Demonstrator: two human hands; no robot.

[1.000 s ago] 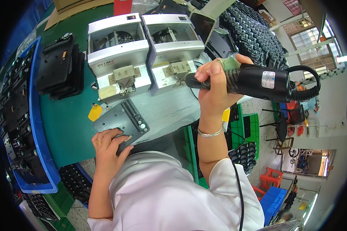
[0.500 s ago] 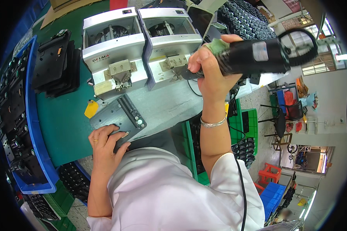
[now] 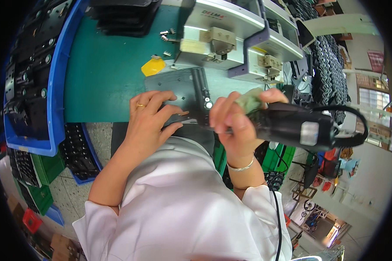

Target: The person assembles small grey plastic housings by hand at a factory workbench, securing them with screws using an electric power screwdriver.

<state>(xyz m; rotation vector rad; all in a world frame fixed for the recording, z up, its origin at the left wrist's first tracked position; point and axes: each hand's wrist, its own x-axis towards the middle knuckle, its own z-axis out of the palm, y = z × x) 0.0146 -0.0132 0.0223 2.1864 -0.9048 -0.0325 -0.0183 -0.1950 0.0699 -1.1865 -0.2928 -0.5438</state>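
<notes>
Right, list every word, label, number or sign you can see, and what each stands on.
Reddish lettering on the left silver, box-shaped metal machine: legible, but left unquoted.
Smaller line beneath it: too small to read.
White rectangular label on the black cylindrical handheld tool: too blurred to read.

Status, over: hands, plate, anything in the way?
Left hand spread on plate. Right hand gripping black tool, tip unclear. Plate on bench; yellow piece beyond it, clear of both hands.
</notes>
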